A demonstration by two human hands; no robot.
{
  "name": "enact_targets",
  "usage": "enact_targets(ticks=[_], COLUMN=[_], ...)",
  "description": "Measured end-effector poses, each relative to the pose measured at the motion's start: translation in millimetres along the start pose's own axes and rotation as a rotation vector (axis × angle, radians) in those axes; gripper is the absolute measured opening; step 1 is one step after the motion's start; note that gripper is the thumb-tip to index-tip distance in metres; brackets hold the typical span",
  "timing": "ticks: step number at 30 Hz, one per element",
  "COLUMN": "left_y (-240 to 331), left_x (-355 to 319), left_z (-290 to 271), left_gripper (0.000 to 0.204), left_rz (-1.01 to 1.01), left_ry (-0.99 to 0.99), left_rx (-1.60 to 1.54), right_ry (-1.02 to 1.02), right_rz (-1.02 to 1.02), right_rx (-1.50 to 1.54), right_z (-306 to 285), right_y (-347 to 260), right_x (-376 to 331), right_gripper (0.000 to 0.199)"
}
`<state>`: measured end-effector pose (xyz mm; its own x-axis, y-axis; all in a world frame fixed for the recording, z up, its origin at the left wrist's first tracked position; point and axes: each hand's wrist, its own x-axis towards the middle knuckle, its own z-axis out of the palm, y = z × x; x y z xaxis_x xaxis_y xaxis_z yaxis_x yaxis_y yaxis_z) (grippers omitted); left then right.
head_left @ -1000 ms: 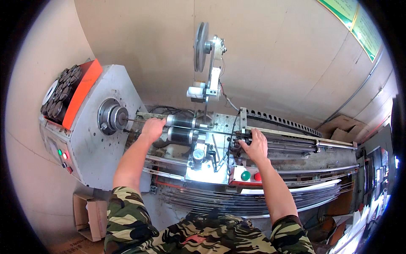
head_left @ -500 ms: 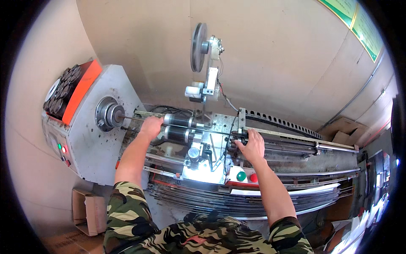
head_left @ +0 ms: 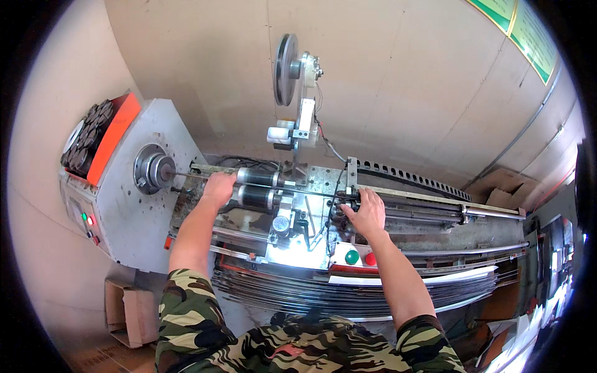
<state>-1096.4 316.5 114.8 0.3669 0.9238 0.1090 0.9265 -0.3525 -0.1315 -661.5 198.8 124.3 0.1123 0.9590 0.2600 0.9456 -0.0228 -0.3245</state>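
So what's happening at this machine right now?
A person in camouflage sleeves leans over a long metal machine. The left hand rests on a thin rod running from the round chuck, beside two dark rollers. The right hand grips a dark part further along the rail. Green and red buttons sit just below it.

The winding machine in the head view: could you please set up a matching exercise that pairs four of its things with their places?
Things:
1. left hand
2. right hand
3. grooved wheel
4. green button

Places:
A. top of the upright post
B. near the chuck, on the thin rod
C. beside the red button
D. on the carriage, right of the dark rollers

Pairs: 1-B, 2-D, 3-A, 4-C
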Motion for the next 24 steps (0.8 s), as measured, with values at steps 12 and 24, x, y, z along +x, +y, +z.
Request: enact_targets(ticks=[12,24], left_y=[12,32], left_x=[5,18], left_z=[24,35], left_gripper=[0.02,0.021], left_rz=[0.002,-0.016], left_ry=[0.025,0.011], left_rx=[0.004,0.024], right_ry=[-0.026,0.016], right_rz=[-0.031,-0.091], right_rx=[0.006,0.03], right_z=[31,58], right_y=[27,58], right_x=[9,18], right_gripper=[0.073,0.069])
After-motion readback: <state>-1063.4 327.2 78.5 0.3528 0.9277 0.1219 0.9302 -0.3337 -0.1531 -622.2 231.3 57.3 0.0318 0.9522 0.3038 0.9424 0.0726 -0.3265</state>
